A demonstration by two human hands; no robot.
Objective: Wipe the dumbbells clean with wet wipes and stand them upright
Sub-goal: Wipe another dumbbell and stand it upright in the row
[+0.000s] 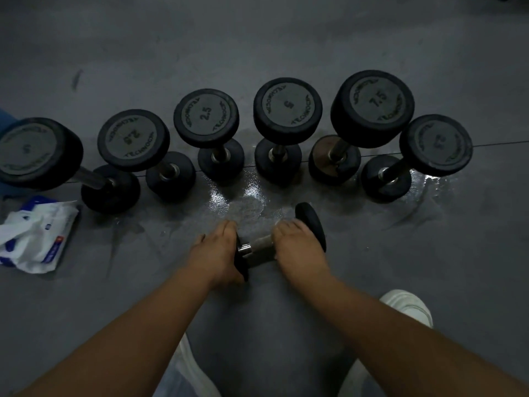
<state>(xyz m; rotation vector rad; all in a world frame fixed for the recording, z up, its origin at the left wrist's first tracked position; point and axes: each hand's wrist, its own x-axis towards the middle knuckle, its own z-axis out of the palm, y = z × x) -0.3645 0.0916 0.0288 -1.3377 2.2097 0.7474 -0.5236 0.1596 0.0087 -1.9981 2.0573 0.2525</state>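
A small black dumbbell (257, 248) with a metal handle lies on its side on the grey floor in front of me. My left hand (217, 250) grips its left head. My right hand (297, 245) curls over the handle right beside the right head (310, 219). No wipe shows in either hand. Behind it, several black dumbbells (287, 106) marked 2.5, 5 and 7.5 stand upright in a row. A white and blue pack of wet wipes (37, 233) lies on the floor at the left.
A wet, shiny patch (243, 196) spreads on the floor between the row and the lying dumbbell, and another sits by the rightmost dumbbell (429, 181). My white shoes (406, 306) are at the bottom. A floor seam runs under the row.
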